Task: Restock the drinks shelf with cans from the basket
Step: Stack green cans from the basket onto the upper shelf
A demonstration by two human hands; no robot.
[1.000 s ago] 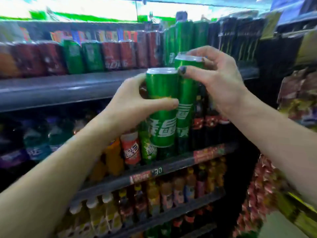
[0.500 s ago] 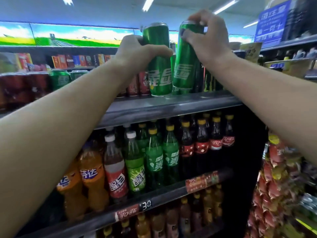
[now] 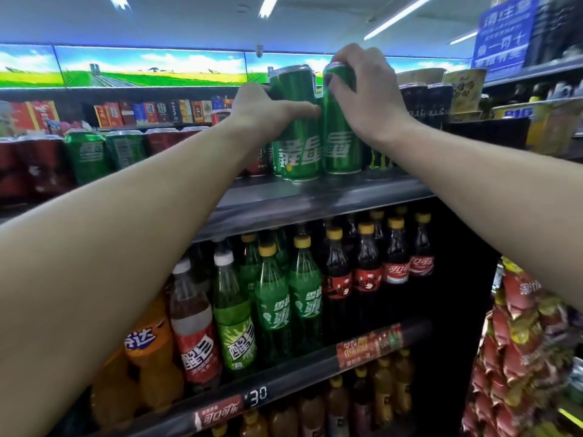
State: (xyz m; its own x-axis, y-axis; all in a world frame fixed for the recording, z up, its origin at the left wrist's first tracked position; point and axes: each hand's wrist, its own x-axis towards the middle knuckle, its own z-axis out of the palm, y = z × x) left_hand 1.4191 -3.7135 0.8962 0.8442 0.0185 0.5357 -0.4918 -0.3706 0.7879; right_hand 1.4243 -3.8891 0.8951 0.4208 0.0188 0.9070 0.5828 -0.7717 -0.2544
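Head view: two green cans at the drinks shelf [image 3: 315, 197] front edge.
Left hand [image 3: 262, 111] fingers wrap left can [image 3: 298, 134]; right hand [image 3: 369, 89] fingers grip right can [image 3: 339, 137] from its top. Both upright, side by side.

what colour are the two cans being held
Both cans are green with white lettering, in the head view.

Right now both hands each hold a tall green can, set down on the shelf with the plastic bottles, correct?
Not quite. The head view shows the left hand and right hand each gripping a tall green can, but the cans stand on the upper can shelf, among other cans. The plastic bottles are one shelf below.
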